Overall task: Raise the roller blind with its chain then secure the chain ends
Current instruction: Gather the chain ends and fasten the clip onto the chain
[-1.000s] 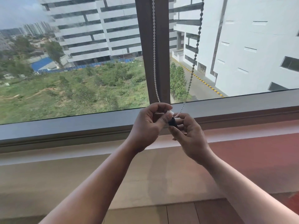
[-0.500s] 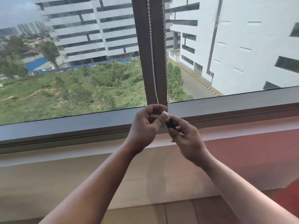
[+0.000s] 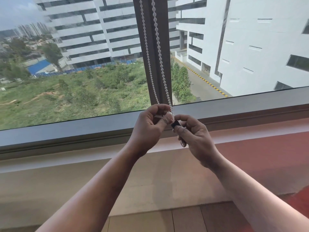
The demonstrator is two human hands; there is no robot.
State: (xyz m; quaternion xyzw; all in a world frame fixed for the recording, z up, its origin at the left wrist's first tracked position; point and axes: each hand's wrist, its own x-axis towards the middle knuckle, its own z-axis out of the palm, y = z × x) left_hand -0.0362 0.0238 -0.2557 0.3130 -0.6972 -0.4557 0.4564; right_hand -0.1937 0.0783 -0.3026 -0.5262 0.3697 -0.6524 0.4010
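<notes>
The white beaded plastic chain (image 3: pixel 154 52) of the roller blind hung in two strands down the front of the dark brown window post (image 3: pixel 151 47), both strands running straight down into the hands. The left hand (image 3: pixel 150 128) was curled, its thumb and forefinger pinching the lower end of the chain, with the left strand passing behind its bent fingers and the right strand dropping to the tip of its thumb. The right hand (image 3: pixel 194 136), just beside the left and touching it at the fingertips, pinched a small black plastic chain connector (image 3: pixel 175 124) between its forefinger and thumb, its other fingers folded underneath. The connector sat right where the two hands met, at the foot of the right strand. Whether the beads were seated inside the connector could not be told, since the fingertips covered the joint.

Behind the hands ran the grey metal lower frame of the window (image 3: pixel 66 131), and beneath them a pale cream ledge (image 3: pixel 83 181) that turned red (image 3: pixel 259 153) to the right of the right hand. Closer to the person than the forearms, brown floor tiles (image 3: pixel 184 220) showed. Beyond the glass, above the left hand, lay a green overgrown plot (image 3: pixel 75 91), with a white multi-storey building (image 3: pixel 87 29) further off; above the right hand stood another white building (image 3: pixel 250 44).
</notes>
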